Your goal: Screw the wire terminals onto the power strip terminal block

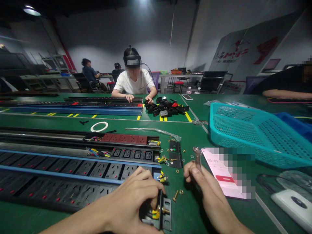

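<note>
Here, the half-curled left hand (136, 193) is holding an end bracket (168, 215) at six o'clock, the right hand (206, 182) tightly clenching a wrench (198, 158) at five.

Left grip (134, 195): bare human hand, slim fingers, rounded knuckles, back smooth and fairly broad. Left forearm (91, 216): bare down to lower edge of view, long, narrowing toward wrist. Right grip (204, 182): bare hand too, slender fingers, thumb thicker at base. Right forearm (224, 217): bare, wider away from wrist. Fingernails too blurred to tell.
</note>
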`<action>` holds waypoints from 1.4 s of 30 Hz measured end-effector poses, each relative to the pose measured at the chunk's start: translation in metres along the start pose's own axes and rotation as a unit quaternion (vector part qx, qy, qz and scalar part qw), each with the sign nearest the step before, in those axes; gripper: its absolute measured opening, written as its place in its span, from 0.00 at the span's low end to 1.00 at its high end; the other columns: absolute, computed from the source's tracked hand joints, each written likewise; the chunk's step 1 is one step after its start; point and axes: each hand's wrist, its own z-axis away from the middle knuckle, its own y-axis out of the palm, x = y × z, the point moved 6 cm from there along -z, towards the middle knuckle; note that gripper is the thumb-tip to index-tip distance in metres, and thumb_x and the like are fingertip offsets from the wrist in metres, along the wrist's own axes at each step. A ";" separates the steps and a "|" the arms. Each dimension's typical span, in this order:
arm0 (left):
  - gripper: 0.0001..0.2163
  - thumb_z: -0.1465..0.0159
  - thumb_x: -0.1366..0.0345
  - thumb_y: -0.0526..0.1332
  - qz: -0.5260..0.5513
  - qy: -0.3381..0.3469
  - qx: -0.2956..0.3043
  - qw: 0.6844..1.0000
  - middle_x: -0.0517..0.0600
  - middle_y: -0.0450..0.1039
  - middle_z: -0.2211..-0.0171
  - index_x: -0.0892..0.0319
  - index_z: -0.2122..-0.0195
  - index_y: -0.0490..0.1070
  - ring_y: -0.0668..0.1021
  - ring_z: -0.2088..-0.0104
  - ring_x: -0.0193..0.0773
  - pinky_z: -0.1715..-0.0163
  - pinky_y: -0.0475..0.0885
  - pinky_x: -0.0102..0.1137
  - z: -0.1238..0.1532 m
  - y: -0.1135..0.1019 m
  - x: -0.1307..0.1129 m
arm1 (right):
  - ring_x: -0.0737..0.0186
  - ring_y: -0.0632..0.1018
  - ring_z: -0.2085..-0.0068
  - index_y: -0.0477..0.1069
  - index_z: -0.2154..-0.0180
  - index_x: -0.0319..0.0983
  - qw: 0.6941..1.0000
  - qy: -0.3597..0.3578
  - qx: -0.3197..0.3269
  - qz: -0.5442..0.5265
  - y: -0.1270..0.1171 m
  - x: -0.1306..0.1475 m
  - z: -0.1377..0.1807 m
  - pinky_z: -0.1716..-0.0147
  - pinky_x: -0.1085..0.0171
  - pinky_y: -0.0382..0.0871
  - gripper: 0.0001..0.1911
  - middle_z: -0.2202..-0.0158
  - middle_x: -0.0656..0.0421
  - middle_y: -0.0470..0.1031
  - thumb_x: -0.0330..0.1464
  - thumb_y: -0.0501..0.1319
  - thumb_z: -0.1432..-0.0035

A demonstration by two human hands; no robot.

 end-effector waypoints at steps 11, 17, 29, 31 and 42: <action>0.23 0.45 0.57 0.72 -0.031 0.014 0.006 0.999 0.48 0.73 0.56 0.52 0.50 0.69 0.72 0.59 0.43 0.56 0.64 0.36 -0.002 -0.007 -0.009 | 0.59 0.72 0.67 0.60 0.67 0.42 0.922 -0.036 0.208 0.324 0.006 -0.004 0.001 0.69 0.63 0.59 0.12 0.67 0.60 0.68 0.20 0.56 0.46; 0.16 0.42 0.57 0.71 -0.054 0.030 0.001 0.998 0.51 0.71 0.52 0.52 0.54 0.73 0.71 0.53 0.46 0.51 0.66 0.41 0.001 -0.004 -0.010 | 0.54 0.76 0.61 0.65 0.61 0.40 0.917 -0.044 0.227 0.324 0.018 -0.018 0.003 0.63 0.61 0.65 0.15 0.61 0.54 0.74 0.18 0.57 0.48; 0.12 0.39 0.57 0.69 -0.062 0.028 0.003 0.998 0.50 0.70 0.53 0.55 0.58 0.71 0.70 0.54 0.45 0.51 0.65 0.39 0.001 -0.002 -0.008 | 0.62 0.71 0.72 0.57 0.71 0.43 0.959 -0.049 0.162 0.229 0.026 -0.004 0.005 0.73 0.66 0.60 0.11 0.73 0.62 0.67 0.21 0.54 0.51; 0.12 0.39 0.58 0.69 -0.063 0.026 0.006 0.998 0.49 0.70 0.53 0.55 0.58 0.71 0.70 0.54 0.45 0.52 0.65 0.39 0.003 -0.001 -0.007 | 0.63 0.70 0.72 0.57 0.71 0.42 0.975 -0.044 0.152 0.158 0.033 -0.004 0.009 0.73 0.67 0.62 0.09 0.73 0.62 0.66 0.23 0.54 0.51; 0.12 0.40 0.59 0.68 -0.065 0.026 0.002 0.998 0.51 0.71 0.55 0.54 0.57 0.72 0.70 0.54 0.46 0.54 0.66 0.38 0.001 -0.005 -0.012 | 0.68 0.67 0.75 0.61 0.70 0.41 0.993 -0.076 0.049 -0.076 0.058 -0.031 0.035 0.77 0.72 0.65 0.06 0.73 0.64 0.61 0.27 0.55 0.53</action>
